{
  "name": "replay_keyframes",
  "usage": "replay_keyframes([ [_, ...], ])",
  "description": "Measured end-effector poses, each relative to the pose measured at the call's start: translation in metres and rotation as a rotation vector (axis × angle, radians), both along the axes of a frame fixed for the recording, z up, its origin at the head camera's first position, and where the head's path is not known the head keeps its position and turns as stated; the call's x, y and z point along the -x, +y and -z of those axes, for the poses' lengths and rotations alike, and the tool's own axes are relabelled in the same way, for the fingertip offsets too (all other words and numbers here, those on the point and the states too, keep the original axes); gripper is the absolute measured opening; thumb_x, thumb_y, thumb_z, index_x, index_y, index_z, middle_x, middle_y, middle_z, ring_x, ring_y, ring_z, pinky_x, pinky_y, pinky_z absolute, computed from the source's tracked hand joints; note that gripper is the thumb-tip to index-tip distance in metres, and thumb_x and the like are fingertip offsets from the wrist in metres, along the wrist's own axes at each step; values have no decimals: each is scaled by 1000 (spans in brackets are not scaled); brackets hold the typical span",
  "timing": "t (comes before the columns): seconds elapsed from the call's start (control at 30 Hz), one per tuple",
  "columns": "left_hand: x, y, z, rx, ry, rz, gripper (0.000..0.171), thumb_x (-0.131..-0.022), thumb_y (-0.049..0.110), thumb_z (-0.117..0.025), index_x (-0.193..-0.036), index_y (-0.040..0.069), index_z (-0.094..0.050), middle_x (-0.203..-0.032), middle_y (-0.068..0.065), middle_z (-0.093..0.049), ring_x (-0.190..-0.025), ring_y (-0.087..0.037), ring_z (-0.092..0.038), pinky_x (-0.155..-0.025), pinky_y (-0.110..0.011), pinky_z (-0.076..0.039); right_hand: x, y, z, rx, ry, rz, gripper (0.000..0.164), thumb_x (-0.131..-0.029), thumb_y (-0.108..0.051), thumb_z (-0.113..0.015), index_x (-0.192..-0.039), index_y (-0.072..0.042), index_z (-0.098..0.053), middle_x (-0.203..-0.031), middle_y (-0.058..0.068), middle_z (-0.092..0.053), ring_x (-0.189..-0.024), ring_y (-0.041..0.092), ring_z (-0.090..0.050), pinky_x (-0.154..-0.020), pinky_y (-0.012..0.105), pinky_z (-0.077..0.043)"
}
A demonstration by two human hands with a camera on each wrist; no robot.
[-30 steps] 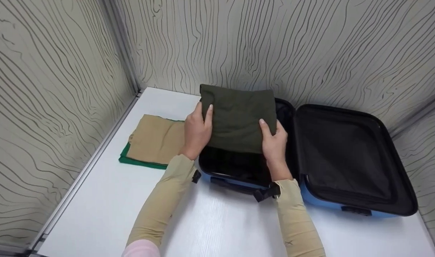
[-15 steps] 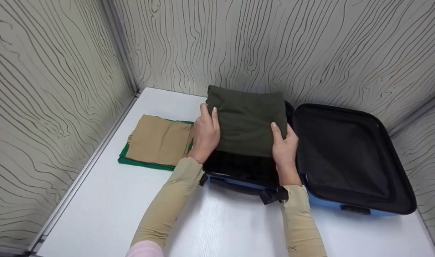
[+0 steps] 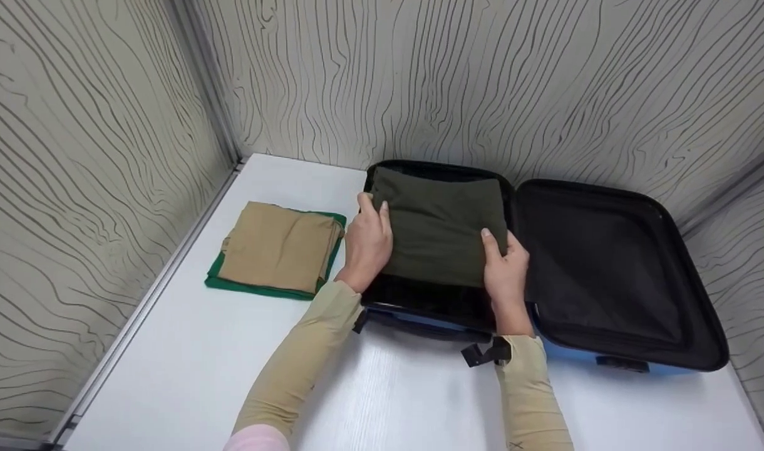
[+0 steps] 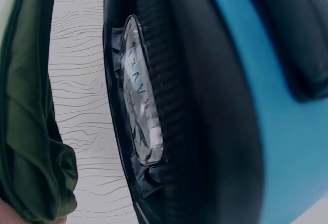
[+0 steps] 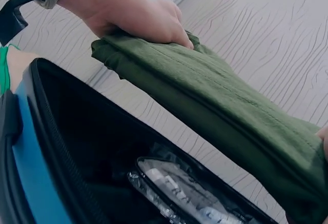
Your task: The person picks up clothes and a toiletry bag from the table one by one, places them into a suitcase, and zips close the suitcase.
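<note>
A folded dark green garment (image 3: 441, 225) is held level by both hands over the left half of an open blue suitcase (image 3: 426, 304) with black lining. My left hand (image 3: 368, 241) grips its left edge, thumb on top. The right hand (image 3: 507, 266) grips the opposite edge the same way. In the right wrist view, the garment (image 5: 220, 101) hangs above the suitcase rim, with a gap between them. A clear zip pouch (image 5: 179, 188) with white items lies inside the suitcase, and the left wrist view also shows this pouch (image 4: 141, 90).
Left of the suitcase, a folded tan garment (image 3: 278, 247) lies on a folded green one (image 3: 250, 287) on the white table (image 3: 163, 363). The suitcase's other half (image 3: 607, 269) lies open at right. Patterned wall panels (image 3: 457, 81) stand behind and at the left.
Both hands have carried the dark green garment right, then lower toward the suitcase's left half. The suitcase's back rim now shows beyond the garment, and more of the tan and green pile is visible.
</note>
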State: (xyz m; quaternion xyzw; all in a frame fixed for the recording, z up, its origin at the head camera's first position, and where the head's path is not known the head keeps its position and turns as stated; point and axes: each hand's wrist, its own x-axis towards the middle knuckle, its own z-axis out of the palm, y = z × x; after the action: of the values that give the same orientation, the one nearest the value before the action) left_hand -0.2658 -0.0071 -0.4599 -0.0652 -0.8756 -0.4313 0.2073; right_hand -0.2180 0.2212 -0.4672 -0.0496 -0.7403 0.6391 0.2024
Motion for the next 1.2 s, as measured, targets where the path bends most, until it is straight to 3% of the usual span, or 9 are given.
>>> replay_keyframes([
  [0.17,-1,0,6,32,-65,39,30,-112,24,-40,-128,-1,-41,-57,-4,-51,-45,-19,-50,-44,-33,-37,-5,6,9,-65,-106,-4,37,-104,-31,-61,-128,-3,-68,-105,15,-70,-85,19,-66,-77,30,-52],
  [0.4,-3,1,15,132,-170,79,28,-111,23,-42,-127,0,-41,-60,-2,-52,-49,-18,-54,-47,-33,-39,-11,13,16,-61,-271,-55,40,-109,-29,-51,-136,-1,-60,-126,18,-62,-105,24,-57,-91,35,-44],
  [0.67,-6,-2,14,196,-243,151,32,-110,19,-44,-134,-1,-43,-68,-7,-58,-52,-21,-58,-49,-36,-44,-16,19,24,-82,-351,-83,40,-111,-25,-45,-141,-1,-55,-128,19,-60,-106,29,-57,-91,39,-45],
  [0.83,-8,-7,13,260,-343,189,35,-109,14,-47,-139,-3,-43,-94,-17,-67,-74,-25,-67,-63,-39,-54,-19,22,30,-127,-391,-105,38,-111,-23,-43,-140,-1,-56,-124,20,-61,-104,31,-59,-89,40,-46],
  [0.97,-7,-9,14,289,-404,214,39,-108,11,-48,-142,-5,-41,-114,-22,-66,-95,-29,-68,-79,-42,-56,-20,22,31,-163,-397,-106,37,-111,-22,-43,-136,1,-58,-123,21,-62,-106,33,-59,-90,42,-45],
  [1.2,-6,-10,17,279,-441,204,39,-107,12,-49,-143,-3,-42,-120,-23,-65,-103,-30,-67,-85,-43,-55,-19,19,33,-176,-405,-88,35,-110,-20,-45,-134,2,-59,-123,22,-62,-107,33,-59,-91,43,-45],
])
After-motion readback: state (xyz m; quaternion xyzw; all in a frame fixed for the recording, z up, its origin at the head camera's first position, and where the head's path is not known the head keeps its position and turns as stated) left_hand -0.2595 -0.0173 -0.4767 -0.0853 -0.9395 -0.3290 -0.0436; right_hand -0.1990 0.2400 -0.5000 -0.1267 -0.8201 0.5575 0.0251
